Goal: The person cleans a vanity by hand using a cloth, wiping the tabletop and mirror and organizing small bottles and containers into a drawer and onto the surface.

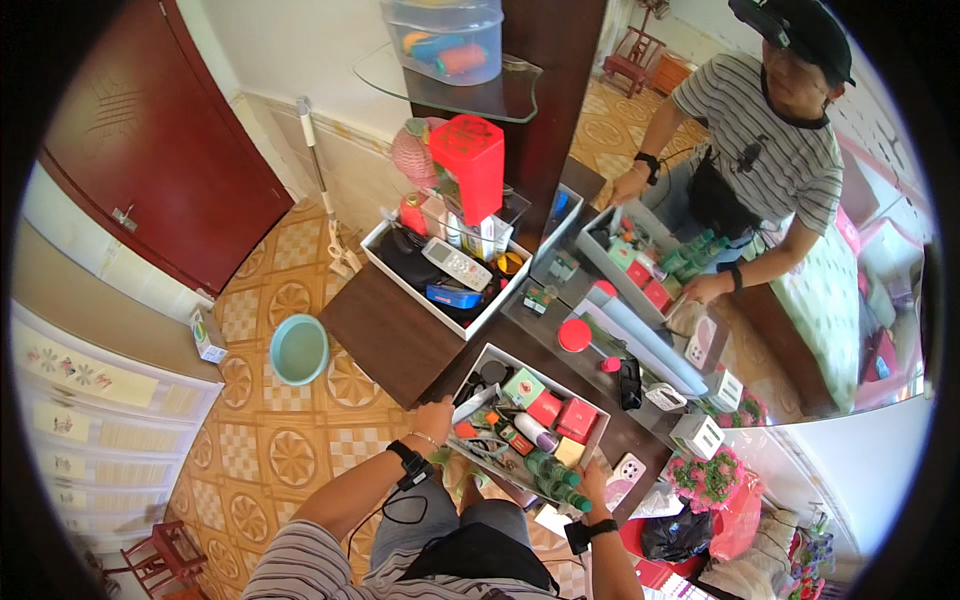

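My left hand (433, 421) grips the left end of a white open box (489, 463), and my right hand (594, 480) holds its right end. The box sits at the near edge of a dark wooden dresser (637, 442); whether it rests on the top or is held just above, I cannot tell. In it lie green bottles (551, 472), red boxes (576, 418), a white and purple bottle (535, 432), a green and white box (523, 388) and small tools. Farther off, a second white box (469, 330) holds a remote control (457, 263) and a blue case (453, 296).
A mirror (810, 330) behind the dresser reflects the person and the box. Near it stand a red-lidded jar (574, 335), a black item (630, 382) and a phone (625, 477). A glass shelf (465, 94) juts out above. A teal basin (299, 349) is on the floor.
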Motion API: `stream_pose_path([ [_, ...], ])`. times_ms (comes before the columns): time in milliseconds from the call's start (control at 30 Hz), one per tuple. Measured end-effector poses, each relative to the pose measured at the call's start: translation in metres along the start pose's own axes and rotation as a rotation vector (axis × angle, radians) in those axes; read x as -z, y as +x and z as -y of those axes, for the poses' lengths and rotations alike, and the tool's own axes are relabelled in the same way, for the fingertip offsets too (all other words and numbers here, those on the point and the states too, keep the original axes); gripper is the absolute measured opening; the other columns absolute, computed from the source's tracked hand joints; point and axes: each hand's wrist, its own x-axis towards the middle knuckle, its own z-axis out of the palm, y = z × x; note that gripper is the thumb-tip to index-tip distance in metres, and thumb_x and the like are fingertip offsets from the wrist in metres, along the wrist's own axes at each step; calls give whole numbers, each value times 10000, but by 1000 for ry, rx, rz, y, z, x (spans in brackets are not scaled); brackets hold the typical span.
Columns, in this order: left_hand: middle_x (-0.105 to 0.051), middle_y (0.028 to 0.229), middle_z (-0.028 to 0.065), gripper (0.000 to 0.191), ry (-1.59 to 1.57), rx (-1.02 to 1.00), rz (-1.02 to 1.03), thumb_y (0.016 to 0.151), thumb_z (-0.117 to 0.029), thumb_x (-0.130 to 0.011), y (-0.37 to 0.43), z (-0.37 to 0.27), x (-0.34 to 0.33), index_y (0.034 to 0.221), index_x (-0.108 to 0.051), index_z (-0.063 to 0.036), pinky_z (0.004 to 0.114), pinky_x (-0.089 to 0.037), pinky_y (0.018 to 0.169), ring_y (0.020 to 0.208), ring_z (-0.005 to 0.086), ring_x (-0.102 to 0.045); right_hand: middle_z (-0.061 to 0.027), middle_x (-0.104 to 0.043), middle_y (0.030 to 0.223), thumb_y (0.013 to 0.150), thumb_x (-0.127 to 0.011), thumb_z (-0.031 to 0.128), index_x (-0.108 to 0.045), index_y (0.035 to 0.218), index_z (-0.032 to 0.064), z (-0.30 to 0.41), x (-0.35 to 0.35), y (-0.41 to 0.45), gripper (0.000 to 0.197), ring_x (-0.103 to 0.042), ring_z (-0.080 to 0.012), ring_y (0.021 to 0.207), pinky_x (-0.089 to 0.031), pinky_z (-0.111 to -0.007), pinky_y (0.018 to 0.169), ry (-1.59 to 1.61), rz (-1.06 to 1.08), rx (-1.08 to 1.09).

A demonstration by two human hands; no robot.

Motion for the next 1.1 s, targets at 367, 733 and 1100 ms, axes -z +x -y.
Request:
stream_pose_path([
  [367, -606, 756, 236, 205, -184, -45, -52, 893, -178, -480, -67, 18, 60, 965, -545, 2, 496, -459, 662, 709, 411, -586, -288, -600, 760, 827, -503, 199, -500, 1045, -25, 64, 48, -44, 313, -582, -470, 702, -456, -547, 622, -8, 79, 62],
  [733, -612, 709, 228, 303, -79, -41, -118, 921, -257, -439, -68, 109, 124, 912, -581, 10, 494, -467, 637, 653, 406, -592, -279, -582, 682, 831, -533, 186, -490, 885, -21, 188, 26, -38, 218, -579, -466, 674, -450, -542, 608, 66, 76, 148],
  [1100, -614, 734, 222, 248, 29, -133, -129, 888, -253, -474, 18, 258, 174, 897, -587, -33, 511, -451, 638, 692, 409, -586, -292, -583, 668, 825, -495, 173, -485, 858, -42, 312, -75, -11, 218, -584, -465, 640, -482, -541, 609, 103, 3, 108],
])
